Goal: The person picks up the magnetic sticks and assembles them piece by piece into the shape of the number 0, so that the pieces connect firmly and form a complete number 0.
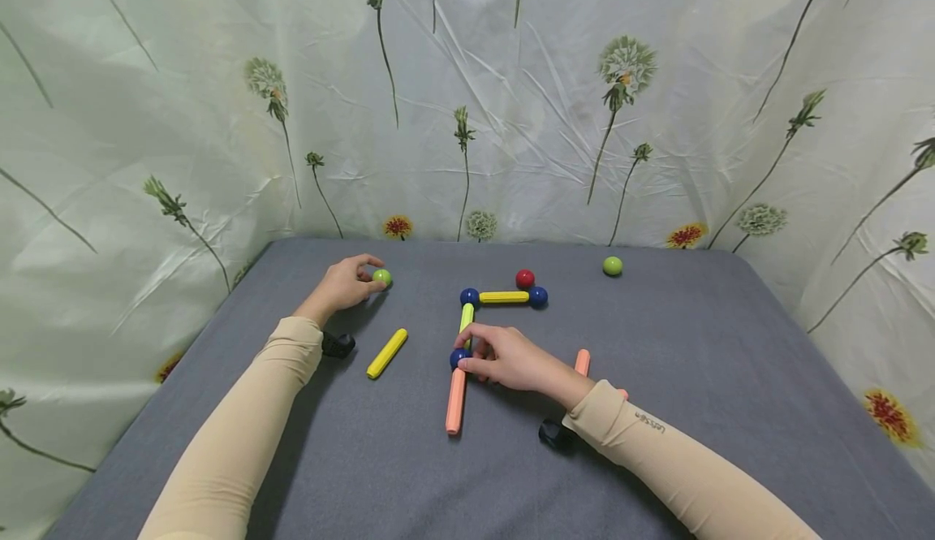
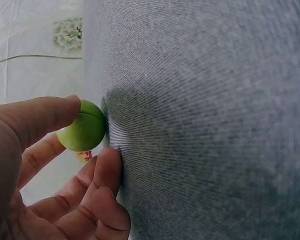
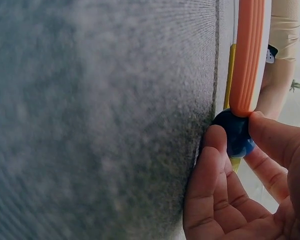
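Note:
At the far left of the table in the head view, my left hand (image 1: 346, 283) pinches a green ball (image 1: 383, 278) between thumb and forefinger; the left wrist view shows the ball (image 2: 85, 127) at the cloth surface. My right hand (image 1: 514, 359) holds a blue ball (image 1: 458, 358) with thumb and fingertips. From that ball a coral stick (image 1: 455, 403) runs toward me and a yellow-green stick (image 1: 467, 317) runs away to a second blue ball (image 1: 470, 297). A yellow stick (image 1: 504, 297) links this one to a third blue ball (image 1: 538, 297).
A red ball (image 1: 525, 278) sits just behind the yellow stick. Farther right lies another green ball (image 1: 613, 265). A loose yellow stick (image 1: 387, 353) lies between the arms. Beside the right forearm, another coral stick (image 1: 582, 361) is partly hidden. Grey cloth (image 1: 701, 345) covers the table, with a floral curtain behind.

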{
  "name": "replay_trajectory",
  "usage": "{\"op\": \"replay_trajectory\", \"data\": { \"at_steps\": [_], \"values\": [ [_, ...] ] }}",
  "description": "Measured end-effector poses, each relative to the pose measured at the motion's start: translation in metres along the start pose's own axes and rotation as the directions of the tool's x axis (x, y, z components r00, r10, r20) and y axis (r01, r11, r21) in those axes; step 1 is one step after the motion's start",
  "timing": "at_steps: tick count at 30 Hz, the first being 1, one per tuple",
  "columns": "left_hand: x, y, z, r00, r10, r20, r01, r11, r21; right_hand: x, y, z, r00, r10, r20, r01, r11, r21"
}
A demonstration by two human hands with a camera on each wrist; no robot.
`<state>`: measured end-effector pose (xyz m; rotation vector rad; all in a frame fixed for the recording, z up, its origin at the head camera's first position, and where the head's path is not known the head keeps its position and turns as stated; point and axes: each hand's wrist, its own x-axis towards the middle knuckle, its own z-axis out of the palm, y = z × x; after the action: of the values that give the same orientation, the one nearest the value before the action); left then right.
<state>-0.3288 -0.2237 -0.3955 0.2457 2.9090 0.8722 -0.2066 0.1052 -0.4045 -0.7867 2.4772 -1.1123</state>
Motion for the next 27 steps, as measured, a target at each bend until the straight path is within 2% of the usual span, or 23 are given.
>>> {"op": "replay_trajectory", "data": {
  "at_steps": [20,27],
  "values": [
    [0.0055,0.0047,0.0070,1.000,-0.010,-0.009,0.010,1.000,0.003,0.0000,0.0021,-0.0010,1.000,0.008,0.002,-0.008,1.000,0.002],
    [-0.0013,0.0102,0.0073,1.000,0.025,-0.011,-0.025,1.000,0.010,-0.0003,0.0018,-0.0028,1.000,0.011,0.013,-0.011,1.000,0.004]
  ]
}}
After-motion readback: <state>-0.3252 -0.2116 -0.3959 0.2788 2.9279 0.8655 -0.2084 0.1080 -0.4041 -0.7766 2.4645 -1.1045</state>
